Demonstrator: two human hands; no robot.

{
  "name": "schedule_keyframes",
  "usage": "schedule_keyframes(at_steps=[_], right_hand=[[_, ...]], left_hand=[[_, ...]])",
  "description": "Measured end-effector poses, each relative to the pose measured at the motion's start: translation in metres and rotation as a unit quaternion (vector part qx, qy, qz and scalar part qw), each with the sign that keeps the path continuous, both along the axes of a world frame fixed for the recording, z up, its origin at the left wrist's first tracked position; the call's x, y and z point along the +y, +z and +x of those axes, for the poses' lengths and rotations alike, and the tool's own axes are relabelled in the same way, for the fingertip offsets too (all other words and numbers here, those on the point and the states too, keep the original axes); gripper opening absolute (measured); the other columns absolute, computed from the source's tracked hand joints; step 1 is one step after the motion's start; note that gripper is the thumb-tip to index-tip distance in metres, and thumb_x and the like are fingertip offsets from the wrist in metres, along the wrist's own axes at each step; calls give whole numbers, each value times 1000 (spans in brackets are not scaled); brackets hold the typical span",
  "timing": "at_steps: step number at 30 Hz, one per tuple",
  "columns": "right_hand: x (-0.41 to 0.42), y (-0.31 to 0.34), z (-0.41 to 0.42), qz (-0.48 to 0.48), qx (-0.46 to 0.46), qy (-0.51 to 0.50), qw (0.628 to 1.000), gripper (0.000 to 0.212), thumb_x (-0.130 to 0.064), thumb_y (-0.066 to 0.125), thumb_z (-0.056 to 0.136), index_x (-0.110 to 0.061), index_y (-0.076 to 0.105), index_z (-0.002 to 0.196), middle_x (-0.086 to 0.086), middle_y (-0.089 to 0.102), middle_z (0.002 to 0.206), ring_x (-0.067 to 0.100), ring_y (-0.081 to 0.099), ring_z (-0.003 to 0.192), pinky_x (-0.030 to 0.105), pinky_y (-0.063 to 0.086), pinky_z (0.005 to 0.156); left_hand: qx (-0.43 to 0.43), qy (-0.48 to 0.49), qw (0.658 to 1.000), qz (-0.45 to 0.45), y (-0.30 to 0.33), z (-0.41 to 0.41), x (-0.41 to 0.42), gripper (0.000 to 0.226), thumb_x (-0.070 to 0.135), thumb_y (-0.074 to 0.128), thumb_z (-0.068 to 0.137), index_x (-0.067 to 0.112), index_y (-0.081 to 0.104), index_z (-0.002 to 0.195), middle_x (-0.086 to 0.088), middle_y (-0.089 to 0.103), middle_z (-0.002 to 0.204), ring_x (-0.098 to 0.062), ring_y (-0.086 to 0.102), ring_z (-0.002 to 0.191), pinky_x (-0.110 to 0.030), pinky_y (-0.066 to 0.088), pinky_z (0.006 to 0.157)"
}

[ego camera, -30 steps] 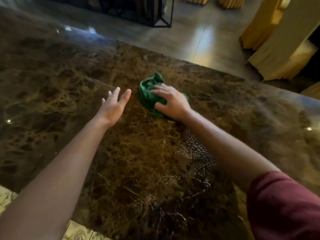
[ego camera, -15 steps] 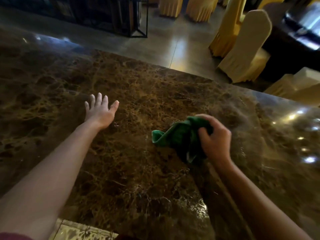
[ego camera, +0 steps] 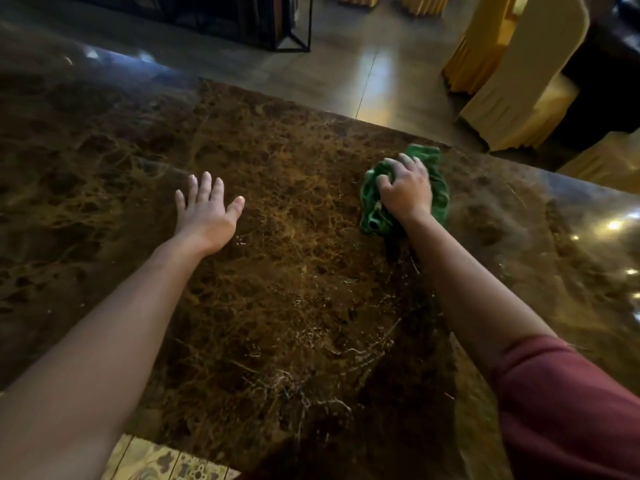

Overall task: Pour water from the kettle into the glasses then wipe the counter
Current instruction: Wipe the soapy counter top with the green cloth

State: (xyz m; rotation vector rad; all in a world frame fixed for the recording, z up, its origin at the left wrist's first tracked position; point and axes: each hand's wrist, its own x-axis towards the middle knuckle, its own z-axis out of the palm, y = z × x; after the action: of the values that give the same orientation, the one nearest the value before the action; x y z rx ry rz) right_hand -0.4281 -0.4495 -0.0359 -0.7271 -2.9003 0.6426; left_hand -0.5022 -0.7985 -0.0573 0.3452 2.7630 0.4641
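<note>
A crumpled green cloth [ego camera: 438, 188] lies on the dark brown marble counter [ego camera: 294, 271], near its far edge at the right. My right hand [ego camera: 405, 190] presses down on the cloth, fingers curled over it. My left hand [ego camera: 206, 213] rests flat on the counter to the left, fingers spread, holding nothing. No kettle or glasses are in view.
Beyond the counter's far edge is a glossy tiled floor [ego camera: 363, 74]. Chairs in yellow and cream covers [ego camera: 512, 81] stand at the upper right. A black metal frame [ego camera: 291, 26] stands at the top centre. Light reflections glint on the counter's right side.
My right hand has carried the cloth from the centre toward me and to the right, then pushed it out toward the far edge. My left hand stays flat on the counter.
</note>
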Motion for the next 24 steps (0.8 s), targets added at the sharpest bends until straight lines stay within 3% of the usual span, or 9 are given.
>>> schedule_keyframes(at_steps=[6, 12, 15, 18, 21, 24], right_hand=[[-114, -5, 35, -73, 53, 304, 948, 43, -26, 64, 87, -25, 73, 129, 1, 61, 148, 23, 45, 146, 47, 27, 126], [-155, -11, 151, -121, 42, 418, 899, 41, -25, 72, 85, -25, 74, 126, -4, 59, 150, 19, 36, 153, 47, 15, 130], [-127, -16, 195, -74, 59, 346, 933, 48, -36, 67, 84, -31, 69, 132, -6, 55, 154, 20, 31, 156, 55, 14, 129], [-62, -14, 199, -2, 54, 114, 992, 67, -49, 59, 85, -26, 52, 148, 8, 39, 164, 32, 23, 157, 61, 21, 126], [7, -11, 173, 9, -2, -102, 995, 82, -59, 55, 88, -15, 38, 156, 26, 22, 167, 45, 16, 156, 56, 16, 128], [17, -5, 127, 4, -22, -118, 993, 72, -55, 52, 93, -12, 49, 151, 29, 26, 165, 44, 22, 154, 52, 18, 128]], left_hand=[[-7, 22, 1000, -1, -2, -2, 2, 72, 57, 18, 106, 15, 6, 162, -4, -11, 170, -20, -21, 154, -46, -15, 123], [-10, 24, 1000, 15, 6, -3, 5, 72, 58, 17, 105, 15, 10, 162, -4, -7, 170, -20, -17, 155, -46, -14, 123], [-31, 29, 998, 42, 10, -1, -3, 70, 57, 19, 106, 15, 17, 162, -3, -2, 171, -20, -14, 156, -46, -12, 124], [-31, 17, 999, 25, 13, -2, -4, 69, 55, 24, 106, 15, 15, 162, -3, -3, 171, -20, -13, 156, -46, -10, 124], [-19, 11, 1000, 0, 9, -1, 0, 72, 56, 25, 106, 14, 10, 162, -4, -6, 170, -21, -14, 156, -48, -10, 125], [-22, 5, 1000, -1, 8, -1, -1, 71, 55, 24, 106, 14, 9, 162, -4, -7, 170, -21, -16, 155, -48, -11, 125]])
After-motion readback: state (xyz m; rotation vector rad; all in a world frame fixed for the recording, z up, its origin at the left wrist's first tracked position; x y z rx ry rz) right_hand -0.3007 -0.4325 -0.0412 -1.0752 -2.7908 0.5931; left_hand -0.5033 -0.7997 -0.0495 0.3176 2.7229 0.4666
